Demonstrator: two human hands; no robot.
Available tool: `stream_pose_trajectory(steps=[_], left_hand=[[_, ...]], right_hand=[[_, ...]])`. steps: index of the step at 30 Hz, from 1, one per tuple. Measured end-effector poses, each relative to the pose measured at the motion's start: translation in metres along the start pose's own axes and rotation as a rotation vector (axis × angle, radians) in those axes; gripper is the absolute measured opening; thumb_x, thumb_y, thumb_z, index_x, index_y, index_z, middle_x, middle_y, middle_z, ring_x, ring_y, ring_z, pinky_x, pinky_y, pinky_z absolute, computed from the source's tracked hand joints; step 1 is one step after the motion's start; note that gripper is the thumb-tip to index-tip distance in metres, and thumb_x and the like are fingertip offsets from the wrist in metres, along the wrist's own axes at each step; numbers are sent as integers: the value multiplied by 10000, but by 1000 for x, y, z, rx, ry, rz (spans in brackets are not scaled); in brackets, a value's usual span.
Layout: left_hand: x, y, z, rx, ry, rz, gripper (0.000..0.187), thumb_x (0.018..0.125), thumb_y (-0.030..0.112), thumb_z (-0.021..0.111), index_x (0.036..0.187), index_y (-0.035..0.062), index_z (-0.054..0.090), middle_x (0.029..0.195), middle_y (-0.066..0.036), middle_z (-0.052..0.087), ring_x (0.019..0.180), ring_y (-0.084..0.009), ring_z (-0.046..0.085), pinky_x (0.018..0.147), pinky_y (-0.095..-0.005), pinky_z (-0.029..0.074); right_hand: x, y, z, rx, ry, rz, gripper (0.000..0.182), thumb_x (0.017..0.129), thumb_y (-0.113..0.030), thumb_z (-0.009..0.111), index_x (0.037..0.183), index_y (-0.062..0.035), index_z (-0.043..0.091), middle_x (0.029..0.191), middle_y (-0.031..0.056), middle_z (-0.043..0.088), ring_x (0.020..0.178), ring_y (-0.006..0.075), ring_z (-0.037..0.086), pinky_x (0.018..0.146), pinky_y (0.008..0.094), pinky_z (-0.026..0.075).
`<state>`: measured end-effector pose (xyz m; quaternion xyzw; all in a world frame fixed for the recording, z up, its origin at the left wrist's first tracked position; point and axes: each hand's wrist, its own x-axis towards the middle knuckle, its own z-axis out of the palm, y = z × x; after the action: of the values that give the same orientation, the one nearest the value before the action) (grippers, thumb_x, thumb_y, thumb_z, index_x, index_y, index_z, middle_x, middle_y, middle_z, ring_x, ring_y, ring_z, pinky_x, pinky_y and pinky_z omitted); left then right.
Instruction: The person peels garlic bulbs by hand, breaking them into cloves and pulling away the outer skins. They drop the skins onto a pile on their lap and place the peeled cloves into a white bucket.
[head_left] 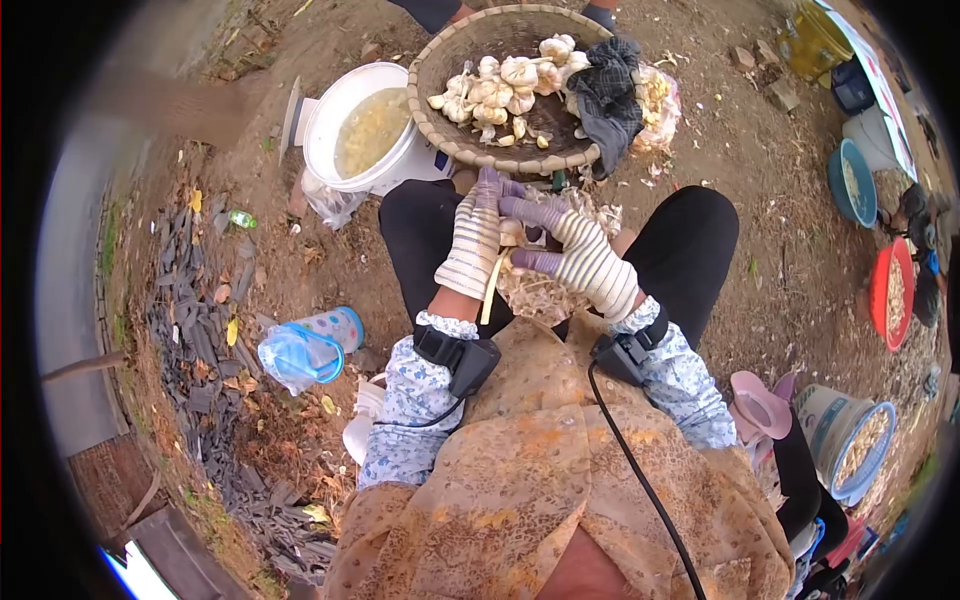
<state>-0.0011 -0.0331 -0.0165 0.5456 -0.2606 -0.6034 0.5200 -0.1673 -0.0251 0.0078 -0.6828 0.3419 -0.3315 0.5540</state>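
Note:
Both my hands wear striped, purple-fingered gloves and meet between my knees, just below a wicker basket's near rim. A garlic bulb, partly hidden by fingers, sits between them, its pale stalk hanging toward me. My left hand is closed against the bulb from the left. From the right, the fingers and thumb of my right hand close on the same bulb. Papery garlic skins are heaped beneath. The wicker basket holds several whole garlic bulbs and a dark cloth over its right rim.
A white bucket with peeled cloves in liquid stands left of the basket. A patterned container with a blue bag lies lower left. On the right are a teal basin, a red basin and a bucket. Another person's feet show behind the basket.

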Motion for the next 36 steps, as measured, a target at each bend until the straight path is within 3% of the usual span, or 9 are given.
stream_pose_trajectory(steps=[5, 8, 10, 12, 14, 18, 20, 28, 36], left_hand=[[-7, -6, -4, -13, -28, -217, 463, 980, 469, 541, 936, 16, 624, 661, -51, 595, 483, -127, 528, 397, -263, 422], [-9, -11, -4, -40, -12, -245, 459, 971, 478, 556, 914, 31, 646, 657, -42, 589, 471, -115, 501, 390, -250, 403], [-22, 5, 0, -83, -62, -293, 389, 960, 414, 591, 881, 40, 662, 658, -31, 579, 497, -122, 520, 404, -257, 422], [-25, 9, 7, -95, -40, -289, 275, 948, 302, 606, 884, 42, 666, 671, -18, 571, 518, -125, 538, 418, -260, 436], [-18, -6, -2, -70, -174, -243, 242, 976, 240, 569, 1008, 21, 668, 639, -5, 561, 511, -94, 532, 414, -225, 397], [-30, -5, 1, -75, -142, -307, 268, 987, 246, 543, 992, 0, 651, 677, 4, 559, 496, -105, 507, 414, -238, 378], [-26, -13, -13, -394, -472, -502, 273, 1000, 259, 521, 927, 15, 619, 689, 11, 550, 483, -128, 501, 420, -264, 381], [-21, -23, -2, -546, -216, -563, 195, 1005, 218, 523, 956, 42, 591, 700, -16, 529, 540, -124, 470, 497, -276, 400], [-20, -38, -27, -482, -341, -378, 157, 990, 187, 560, 1027, 48, 623, 630, 15, 532, 447, -86, 465, 391, -213, 352]], right_hand=[[-1, 23, 11, 333, -94, 23, 404, 839, -48, 751, 1221, -48, 620, 1241, 37, 601, 1122, 108, 540, 951, 266, 463], [-9, 35, 18, 463, -77, 25, 318, 823, 10, 733, 1110, -33, 605, 1404, 111, 469, 1186, 178, 518, 978, 307, 455], [-12, 28, 20, 381, -5, -75, 247, 827, -18, 750, 1005, -44, 581, 1276, 97, 565, 1074, 124, 555, 903, 265, 478], [-15, 15, 16, 761, 189, 294, 209, 861, -110, 745, 955, -63, 564, 961, 31, 639, 772, 65, 577, 669, 204, 479], [-13, 34, 10, 1121, 237, 228, 222, 935, -242, 662, 1022, -50, 593, 645, -50, 453, 443, 41, 340, 418, 194, 252], [-14, 45, 1, 998, 167, 292, 244, 938, -229, 662, 1082, -43, 597, 678, -26, 546, 467, 36, 391, 423, 185, 266], [-12, 49, 5, 950, 189, 331, 257, 940, -225, 661, 1105, -39, 596, 694, -15, 577, 479, 33, 410, 423, 179, 265], [-5, 54, 13, 481, 329, 239, 395, 963, -210, 637, 1266, 16, 521, 1012, 49, 637, 888, 113, 581, 792, 246, 492], [-24, 62, 12, 138, 225, 221, 300, 969, -247, 618, 1127, 7, 598, 985, 111, 653, 867, 172, 590, 786, 308, 486]])
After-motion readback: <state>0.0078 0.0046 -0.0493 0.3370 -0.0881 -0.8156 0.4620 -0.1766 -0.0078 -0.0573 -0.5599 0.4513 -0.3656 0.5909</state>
